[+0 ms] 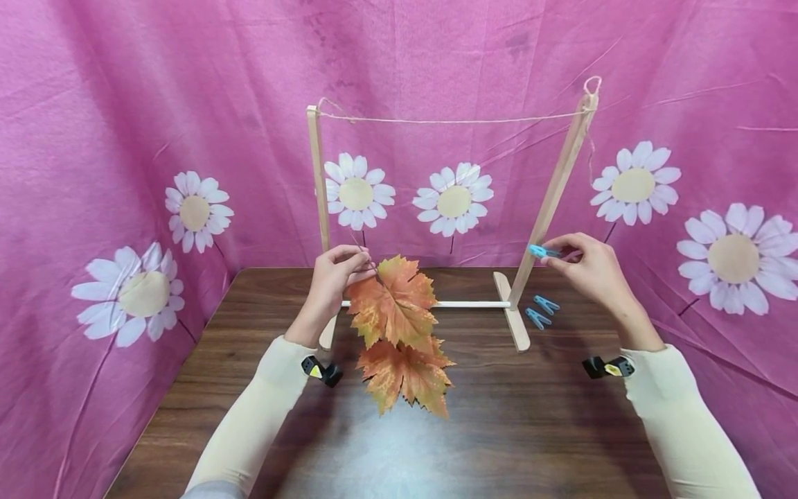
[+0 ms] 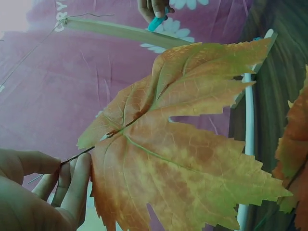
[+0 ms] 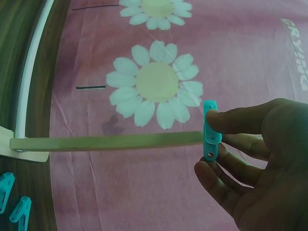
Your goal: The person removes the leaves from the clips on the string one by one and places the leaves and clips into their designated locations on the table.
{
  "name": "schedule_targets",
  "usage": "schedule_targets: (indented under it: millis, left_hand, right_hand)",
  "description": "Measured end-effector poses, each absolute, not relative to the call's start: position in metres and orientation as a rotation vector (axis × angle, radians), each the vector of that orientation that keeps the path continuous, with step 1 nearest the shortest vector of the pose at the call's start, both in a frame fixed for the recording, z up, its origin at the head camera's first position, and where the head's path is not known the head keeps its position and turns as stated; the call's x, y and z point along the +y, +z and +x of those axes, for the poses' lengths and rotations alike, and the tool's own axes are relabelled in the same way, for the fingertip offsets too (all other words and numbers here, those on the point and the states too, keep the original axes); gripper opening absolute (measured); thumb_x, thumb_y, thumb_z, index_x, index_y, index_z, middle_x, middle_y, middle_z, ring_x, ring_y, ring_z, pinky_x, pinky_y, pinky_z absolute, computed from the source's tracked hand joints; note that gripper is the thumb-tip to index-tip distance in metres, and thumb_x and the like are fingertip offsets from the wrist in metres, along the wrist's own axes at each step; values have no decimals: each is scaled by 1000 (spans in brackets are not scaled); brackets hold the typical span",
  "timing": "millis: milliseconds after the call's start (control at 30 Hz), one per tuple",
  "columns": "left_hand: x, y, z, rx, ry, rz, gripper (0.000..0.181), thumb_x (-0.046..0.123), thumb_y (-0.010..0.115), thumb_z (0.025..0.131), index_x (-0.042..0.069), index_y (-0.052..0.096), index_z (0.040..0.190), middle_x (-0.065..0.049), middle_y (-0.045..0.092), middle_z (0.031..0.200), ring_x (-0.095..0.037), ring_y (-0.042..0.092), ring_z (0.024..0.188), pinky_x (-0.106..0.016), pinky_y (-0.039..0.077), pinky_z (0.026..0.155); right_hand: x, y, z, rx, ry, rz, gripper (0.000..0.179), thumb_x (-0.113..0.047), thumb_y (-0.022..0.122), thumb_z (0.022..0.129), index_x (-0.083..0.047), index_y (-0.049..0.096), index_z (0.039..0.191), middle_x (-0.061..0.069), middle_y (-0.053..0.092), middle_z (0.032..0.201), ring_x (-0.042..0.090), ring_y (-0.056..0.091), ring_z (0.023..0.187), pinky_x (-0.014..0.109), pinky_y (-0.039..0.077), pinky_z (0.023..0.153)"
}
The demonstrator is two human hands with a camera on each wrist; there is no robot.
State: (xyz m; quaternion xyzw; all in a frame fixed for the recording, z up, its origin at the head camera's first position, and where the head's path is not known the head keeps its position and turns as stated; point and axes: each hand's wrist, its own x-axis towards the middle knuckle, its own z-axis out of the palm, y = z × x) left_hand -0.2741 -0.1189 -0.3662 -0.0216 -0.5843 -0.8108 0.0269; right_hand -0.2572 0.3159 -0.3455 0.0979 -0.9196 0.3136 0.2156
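Observation:
My left hand (image 1: pixel 337 277) pinches the thin dark stem of an orange-green artificial maple leaf (image 1: pixel 395 301), as the left wrist view also shows. A second artificial maple leaf (image 1: pixel 408 378) hangs below it, nearer the table's front. Between the thumb and fingers of my right hand (image 1: pixel 589 267) is a blue clothespin (image 3: pixel 211 130), held beside the right post of a wooden stand (image 1: pixel 555 187). Two more blue clothespins lie on the table right of the stand's foot; one clothespin (image 1: pixel 539 318) is slightly nearer me than the other clothespin (image 1: pixel 546 303).
A thin string (image 1: pixel 455 122) runs between the tops of the stand's two posts. Low down, a white rod (image 1: pixel 474 304) joins them. The stand is on a dark wooden table (image 1: pixel 499 430), with a pink flowered cloth (image 1: pixel 424 55) hanging behind and at both sides.

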Motion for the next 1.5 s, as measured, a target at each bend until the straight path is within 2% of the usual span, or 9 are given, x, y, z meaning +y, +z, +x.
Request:
schedule_targets:
  millis: [467,600,767,1033,1267,1500]
  left_hand:
    - [-127,-394,-265,-1843,-2523,-20,7,-7,65,100,-9,69,106,-2,76,81,-14,78,74,-30,69,78]
    - [-129,-401,-261,-1862,-2523,9,8,-5,67,100,-9,70,107,-2,77,82,-14,78,75,-30,69,79]
    - [-130,-409,-257,-1874,-2519,49,14,-4,68,100,-13,69,111,-5,76,85,-14,77,75,-28,69,77]
    - [-132,-427,-250,-1842,-2561,124,10,-7,67,98,-10,70,107,-4,76,86,-14,77,76,-29,69,79]
    - [-132,-444,-242,-1825,-2591,168,17,-9,65,99,-17,65,114,-5,76,89,-13,76,75,-29,69,80]
    - [-133,-460,-237,-1797,-2621,202,7,-10,64,98,-11,70,103,-5,75,86,-15,76,77,-31,69,81]
  right_hand:
    - [333,-356,-254,-2575,841,228,25,-16,86,90,-5,79,111,19,77,96,-12,55,71,8,44,61]
    - [337,-360,-253,-2597,825,204,26,-18,86,90,-5,79,112,19,78,97,-14,53,72,8,44,62]
    - [343,-367,-252,-2629,818,171,27,-19,87,90,-6,79,112,18,78,97,-11,55,72,11,45,60]
    - [351,-381,-252,-2636,837,153,26,-19,86,91,-6,79,113,18,79,94,-10,55,69,13,46,58]
    - [359,-393,-254,-2645,837,127,25,-19,87,90,-8,79,112,14,78,90,-9,55,68,14,46,57]
    - [364,-406,-254,-2655,824,128,23,-19,86,91,-7,79,110,13,77,88,-5,54,68,17,44,58]
